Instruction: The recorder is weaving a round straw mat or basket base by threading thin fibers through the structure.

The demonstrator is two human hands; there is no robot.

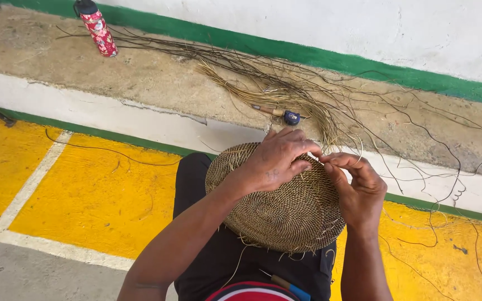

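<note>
A round woven basket base (285, 212) of tan and dark fibre rests on my lap. My left hand (277, 159) lies over its far rim, fingers curled and gripping the edge. My right hand (355, 187) pinches a thin straw strand at the rim, right beside the left fingertips. Loose fibre ends stick out along the basket's lower right edge.
A bundle of long straw and dark fibres (285, 89) lies spread on the concrete ledge (157, 78) ahead, with a small tool with a blue end (290, 116) among it. A red patterned bottle (97, 28) stands at the far left. Yellow painted floor (96, 195) lies to both sides.
</note>
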